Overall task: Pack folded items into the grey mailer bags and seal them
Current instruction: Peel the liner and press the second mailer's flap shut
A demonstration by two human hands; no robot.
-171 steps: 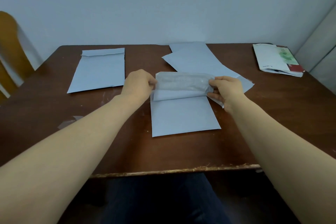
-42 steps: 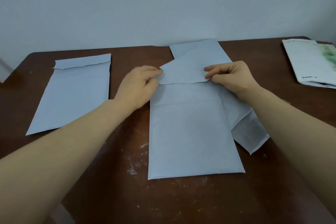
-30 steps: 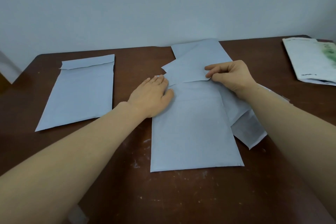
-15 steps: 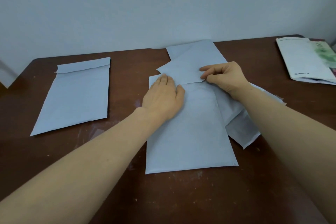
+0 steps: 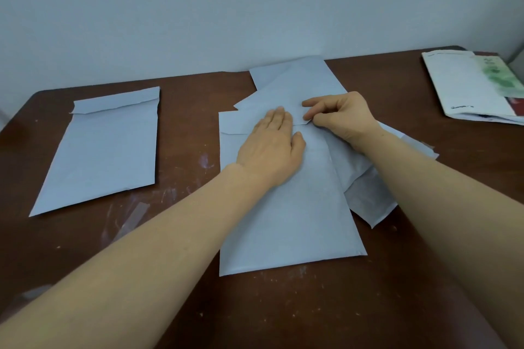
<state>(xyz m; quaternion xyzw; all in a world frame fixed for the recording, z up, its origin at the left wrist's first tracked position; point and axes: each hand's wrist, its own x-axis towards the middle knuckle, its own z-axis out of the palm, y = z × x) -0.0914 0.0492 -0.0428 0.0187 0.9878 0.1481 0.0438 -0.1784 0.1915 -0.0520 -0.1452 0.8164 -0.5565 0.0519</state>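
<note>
left grip (image 5: pixel 269 150): laid flat with straight fingers, pressed on the flap end of the centre mailer (image 5: pixel 283 212); nothing is grasped.

right grip (image 5: pixel 343 116): fingers are curled, and the right corner of the flap (image 5: pixel 235 123) is pinched between thumb and fingertips.

centre mailer: laid flat mid-surface (image 5: pixel 184 292), flap end away from the person. The folded item can't be seen, so it's presumably inside already.

flap: folded down. The left part looks flattened; the pinched corner looks a bit raised.

spare mailers (image 5: pixel 295 79): a loose pile touching the centre one at its far and right sides. Whether a corner is over or under the flap can't be told.

done mailer (image 5: pixel 105 150): parked at the left, well apart, flap down.

risk 1: a crooked or creased seal, if the corner is dropped before the flap is squared.

risk 2: a spare gets stuck to the adhesive, since the pile is crowded right against the flap.

risk 3: the bag gets dragged sideways if the flat press is eased while the corner is tugged.
</note>
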